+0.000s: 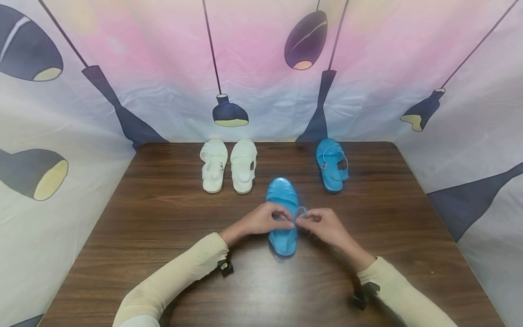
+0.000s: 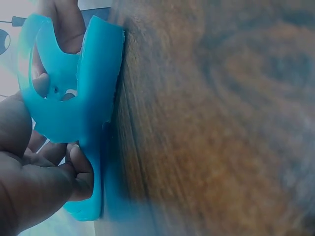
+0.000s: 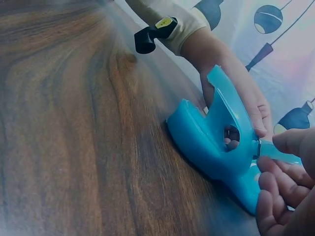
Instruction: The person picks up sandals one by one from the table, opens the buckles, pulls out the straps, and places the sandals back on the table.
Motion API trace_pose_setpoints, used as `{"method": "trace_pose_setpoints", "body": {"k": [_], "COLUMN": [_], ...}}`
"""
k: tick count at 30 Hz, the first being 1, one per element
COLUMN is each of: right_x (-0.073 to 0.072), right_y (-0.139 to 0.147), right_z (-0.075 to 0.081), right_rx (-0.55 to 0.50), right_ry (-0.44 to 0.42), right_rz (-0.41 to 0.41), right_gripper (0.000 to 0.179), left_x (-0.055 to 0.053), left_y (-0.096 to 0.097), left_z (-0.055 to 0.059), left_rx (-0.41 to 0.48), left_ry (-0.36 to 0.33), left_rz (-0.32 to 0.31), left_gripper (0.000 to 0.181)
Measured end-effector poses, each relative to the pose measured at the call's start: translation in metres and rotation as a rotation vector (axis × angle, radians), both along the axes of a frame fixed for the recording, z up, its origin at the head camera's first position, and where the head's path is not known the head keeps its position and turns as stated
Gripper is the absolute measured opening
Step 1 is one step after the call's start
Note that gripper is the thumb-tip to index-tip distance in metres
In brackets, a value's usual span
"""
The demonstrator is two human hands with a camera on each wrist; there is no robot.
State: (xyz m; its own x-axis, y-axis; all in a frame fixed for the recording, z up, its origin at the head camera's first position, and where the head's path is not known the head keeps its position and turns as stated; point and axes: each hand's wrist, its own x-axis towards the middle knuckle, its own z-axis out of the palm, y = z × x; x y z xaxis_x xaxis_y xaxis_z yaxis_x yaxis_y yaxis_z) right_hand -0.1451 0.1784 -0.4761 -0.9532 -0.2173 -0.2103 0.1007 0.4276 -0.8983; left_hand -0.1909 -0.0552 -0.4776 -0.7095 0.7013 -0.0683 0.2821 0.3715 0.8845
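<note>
A blue sandal (image 1: 282, 193) lies on the wooden table, its toe pointing away from me. My left hand (image 1: 265, 219) reaches across it from the left and grips its side near the ankle strap. My right hand (image 1: 327, 226), on the sandal's right, pinches the free end of the thin strap (image 1: 301, 210), which bends up in a small loop. In the right wrist view, that strap end (image 3: 278, 152) runs out from a small metal buckle (image 3: 256, 148) to the right thumb and fingers. The left fingertips are partly hidden behind the sandal.
A second blue sandal (image 1: 333, 165) stands at the table's back right. Two white sandals (image 1: 214, 165) stand side by side at the back, left of centre. Behind the table (image 1: 171, 209) hangs a cloth (image 1: 163, 68) printed with lamps. Each sleeve carries a small black device (image 1: 225, 268).
</note>
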Motion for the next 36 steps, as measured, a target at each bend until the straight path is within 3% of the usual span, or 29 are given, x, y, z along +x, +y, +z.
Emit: {"method": "trace_pose_setpoints", "body": {"k": [12, 20, 22, 30, 36], "right_x": [0.007, 0.007, 0.006, 0.004, 0.005], "right_y": [-0.002, 0.004, 0.008, 0.027, 0.038], "right_z": [0.011, 0.029, 0.033, 0.033, 0.032], "right_rx": [0.059, 0.140, 0.170, 0.263, 0.241], "right_ry": [0.149, 0.286, 0.307, 0.231, 0.125], "right_rz": [0.009, -0.050, -0.032, 0.021, 0.048], "right_gripper": [0.017, 0.019, 0.021, 0.025, 0.028], "left_x": [0.000, 0.001, 0.001, 0.000, 0.000], "left_y": [0.000, -0.002, -0.002, -0.002, -0.002], "left_z": [-0.003, -0.002, -0.001, -0.001, -0.001], "left_rx": [0.009, -0.012, -0.015, -0.005, 0.007], "left_ry": [-0.005, 0.005, 0.008, 0.015, 0.019], "left_rz": [0.007, 0.018, 0.020, 0.022, 0.025], "left_gripper": [0.018, 0.019, 0.020, 0.019, 0.018]}}
